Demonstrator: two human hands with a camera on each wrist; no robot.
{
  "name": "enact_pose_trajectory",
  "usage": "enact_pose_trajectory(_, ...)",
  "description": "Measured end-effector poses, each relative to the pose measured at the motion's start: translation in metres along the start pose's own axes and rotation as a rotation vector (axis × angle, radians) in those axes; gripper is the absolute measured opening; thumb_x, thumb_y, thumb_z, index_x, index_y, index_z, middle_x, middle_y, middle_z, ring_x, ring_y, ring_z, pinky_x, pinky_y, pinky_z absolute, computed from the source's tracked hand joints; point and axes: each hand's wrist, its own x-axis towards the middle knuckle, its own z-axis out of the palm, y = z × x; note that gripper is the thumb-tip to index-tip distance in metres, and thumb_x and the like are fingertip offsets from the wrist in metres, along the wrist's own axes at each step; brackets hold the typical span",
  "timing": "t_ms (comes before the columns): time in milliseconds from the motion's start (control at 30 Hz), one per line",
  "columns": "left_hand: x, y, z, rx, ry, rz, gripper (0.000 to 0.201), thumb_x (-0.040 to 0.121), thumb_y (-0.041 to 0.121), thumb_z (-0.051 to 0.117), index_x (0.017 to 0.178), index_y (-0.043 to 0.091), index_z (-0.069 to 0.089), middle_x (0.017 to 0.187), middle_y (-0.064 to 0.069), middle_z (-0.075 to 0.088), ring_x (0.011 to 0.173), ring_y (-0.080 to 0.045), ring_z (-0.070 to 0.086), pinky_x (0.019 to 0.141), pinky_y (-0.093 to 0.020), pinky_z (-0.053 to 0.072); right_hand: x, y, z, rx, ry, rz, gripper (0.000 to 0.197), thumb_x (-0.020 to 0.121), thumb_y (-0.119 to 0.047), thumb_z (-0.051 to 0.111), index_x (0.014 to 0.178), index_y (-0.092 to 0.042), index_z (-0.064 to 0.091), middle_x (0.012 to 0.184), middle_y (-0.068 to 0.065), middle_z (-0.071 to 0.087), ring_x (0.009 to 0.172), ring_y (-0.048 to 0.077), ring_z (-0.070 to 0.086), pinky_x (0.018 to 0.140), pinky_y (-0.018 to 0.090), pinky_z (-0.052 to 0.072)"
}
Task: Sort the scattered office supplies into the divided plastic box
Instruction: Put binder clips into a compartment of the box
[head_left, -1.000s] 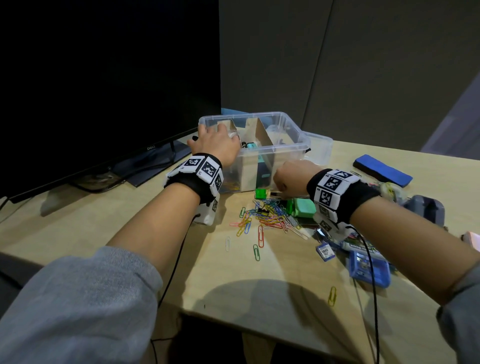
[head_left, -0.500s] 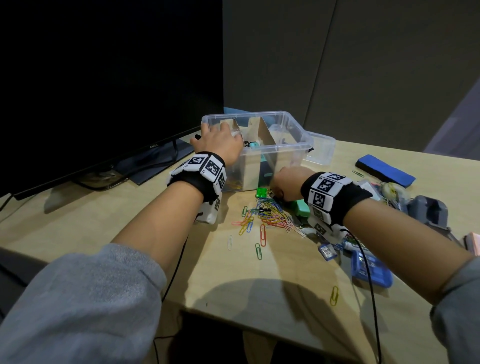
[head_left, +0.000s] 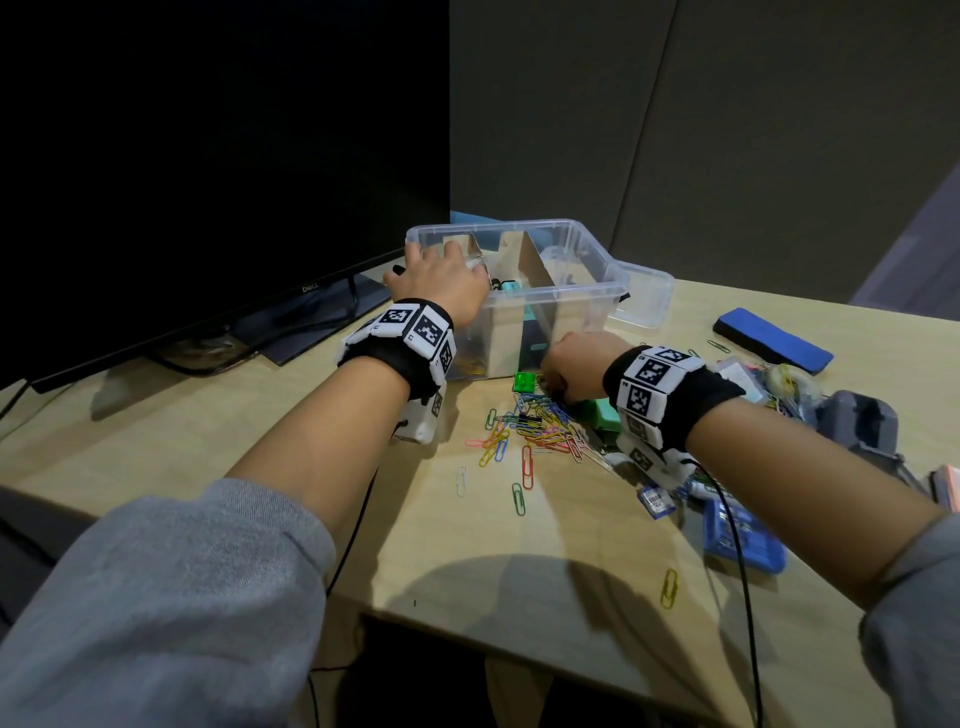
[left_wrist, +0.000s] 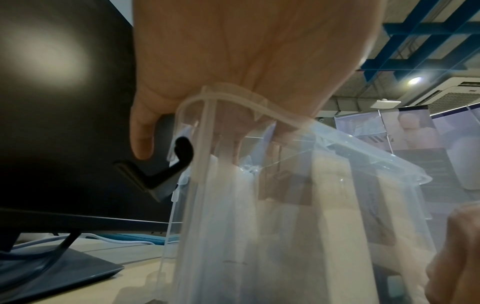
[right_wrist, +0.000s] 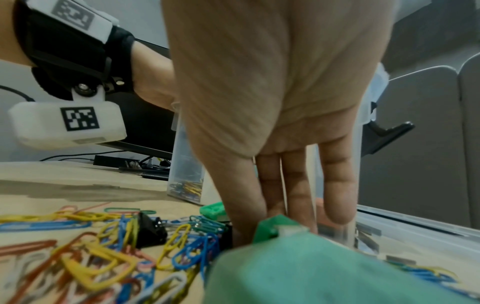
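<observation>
The clear divided box (head_left: 597, 249) stands at the back of the desk, with cardboard dividers inside. My left hand (head_left: 441, 280) grips its near-left corner; in the left wrist view the fingers (left_wrist: 233, 148) curl over the rim and the thumb (left_wrist: 141, 133) stays outside. My right hand (head_left: 576, 364) reaches down into the pile of coloured paper clips (head_left: 540, 431) just in front of the box. In the right wrist view its thumb (right_wrist: 233, 216) meets a small black binder clip (right_wrist: 226, 234), three fingers hang straight, and the forefinger is hidden. A second black binder clip (right_wrist: 150, 228) lies in the pile.
A small green block (head_left: 523, 382) and a teal item (head_left: 605, 413) lie by the right hand. Further right are a blue eraser (head_left: 774, 340), a grey stapler-like tool (head_left: 857, 426) and a blue case (head_left: 743, 535). A monitor (head_left: 208, 156) stands left; the box lid (head_left: 644, 296) lies behind.
My right hand has moved down and forward into the clip pile, close to the box front. The left hand has stayed on the box corner.
</observation>
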Motion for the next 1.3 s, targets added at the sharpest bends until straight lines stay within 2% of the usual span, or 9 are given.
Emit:
enact_pose_trajectory(400, -0.001, 0.001, 0.0, 0.011, 0.005, 0.001, 0.049, 0.1, 0.041, 0.029, 0.139, 0.013, 0.038, 0.143, -0.016, 0.04, 0.136, -0.031, 0.026, 0.106, -0.055, 0.031, -0.005, 0.0, -0.005, 0.024, 0.038, -0.04, 0.029, 0.086, -0.019, 0.066, 0.113, -0.01, 0.064, 0.11, 0.01, 0.062, 0.1, 0.027, 0.06, 0.082, 0.032, 0.052)
enact_pose_trajectory(500, -0.002, 0.001, -0.001, 0.016, 0.003, 0.0, 0.049, 0.1, 0.041, 0.029, 0.139, 0.012, 0.038, 0.143, -0.016, 0.04, 0.136, -0.031, 0.026, 0.106, -0.055, 0.031, -0.007, 0.004, -0.009, 0.11, 0.069, -0.076, 0.026, 0.086, -0.017, 0.067, 0.111, -0.011, 0.063, 0.104, 0.004, 0.061, 0.099, 0.024, 0.057, 0.079, 0.028, 0.045)
enact_pose_trajectory(633, -0.002, 0.0, -0.001, 0.013, -0.001, 0.0, 0.049, 0.1, 0.04, 0.029, 0.139, 0.013, 0.037, 0.145, -0.016, 0.039, 0.139, -0.032, 0.023, 0.106, -0.057, 0.031, -0.013, 0.012, -0.021, 0.186, 0.126, -0.129, 0.022, 0.086, -0.016, 0.067, 0.107, -0.017, 0.069, 0.105, -0.002, 0.066, 0.1, 0.019, 0.059, 0.083, 0.026, 0.047)
enact_pose_trajectory(767, -0.002, 0.0, -0.001, -0.015, -0.019, -0.001, 0.049, 0.1, 0.039, 0.029, 0.14, 0.012, 0.037, 0.146, -0.016, 0.037, 0.141, -0.032, 0.019, 0.107, -0.058, 0.029, -0.02, 0.02, -0.036, 0.273, 0.241, -0.154, 0.015, 0.084, -0.018, 0.069, 0.099, -0.018, 0.069, 0.088, -0.005, 0.062, 0.084, 0.015, 0.058, 0.073, 0.025, 0.045)
enact_pose_trajectory(900, -0.002, -0.001, -0.002, -0.082, -0.03, 0.005, 0.049, 0.1, 0.04, 0.028, 0.14, 0.013, 0.038, 0.146, -0.015, 0.039, 0.141, -0.031, 0.019, 0.108, -0.058, 0.029, -0.022, 0.027, -0.039, 0.461, 0.28, -0.176, 0.011, 0.083, -0.013, 0.07, 0.087, -0.022, 0.065, 0.082, -0.005, 0.064, 0.075, 0.014, 0.064, 0.071, 0.031, 0.054)
enact_pose_trajectory(1000, -0.001, -0.002, -0.001, -0.095, -0.034, 0.005, 0.051, 0.101, 0.041, 0.029, 0.143, 0.012, 0.035, 0.149, -0.014, 0.035, 0.141, -0.03, 0.02, 0.109, -0.058, 0.028, -0.024, 0.03, -0.039, 0.719, 0.282, -0.155, 0.012, 0.086, -0.007, 0.067, 0.088, -0.017, 0.061, 0.084, 0.002, 0.068, 0.061, 0.009, 0.065, 0.065, 0.034, 0.058)
enact_pose_trajectory(1133, 0.001, -0.004, -0.003, -0.119, -0.053, 0.024, 0.058, 0.1, 0.045, 0.033, 0.149, 0.015, 0.026, 0.155, -0.013, 0.024, 0.144, -0.031, 0.016, 0.112, -0.059, 0.023, -0.025, 0.033, -0.043, 1.111, 0.423, -0.092, 0.011, 0.088, -0.004, 0.064, 0.095, -0.011, 0.059, 0.077, 0.002, 0.069, 0.057, 0.008, 0.064, 0.053, 0.023, 0.052)
enact_pose_trajectory(1233, 0.001, -0.006, -0.006, -0.13, -0.059, 0.067, 0.061, 0.1, 0.05, 0.034, 0.149, 0.016, 0.026, 0.156, -0.011, 0.023, 0.144, -0.03, 0.016, 0.113, -0.057, 0.021, -0.02, 0.031, -0.047, 1.321, 0.558, -0.024, 0.013, 0.089, -0.005, 0.064, 0.098, -0.012, 0.057, 0.08, 0.004, 0.072, 0.058, 0.011, 0.064, 0.051, 0.024, 0.049)
enact_pose_trajectory(1300, 0.001, -0.008, -0.008, -0.168, 0.007, 0.108, 0.057, 0.1, 0.05, 0.033, 0.147, 0.017, 0.033, 0.153, -0.009, 0.029, 0.143, -0.027, 0.02, 0.112, -0.052, 0.022, -0.015, 0.028, -0.049, 1.393, 0.632, 0.005, 0.014, 0.09, -0.007, 0.063, 0.101, -0.014, 0.056, 0.079, 0.001, 0.071, 0.059, 0.011, 0.064, 0.051, 0.023, 0.05)
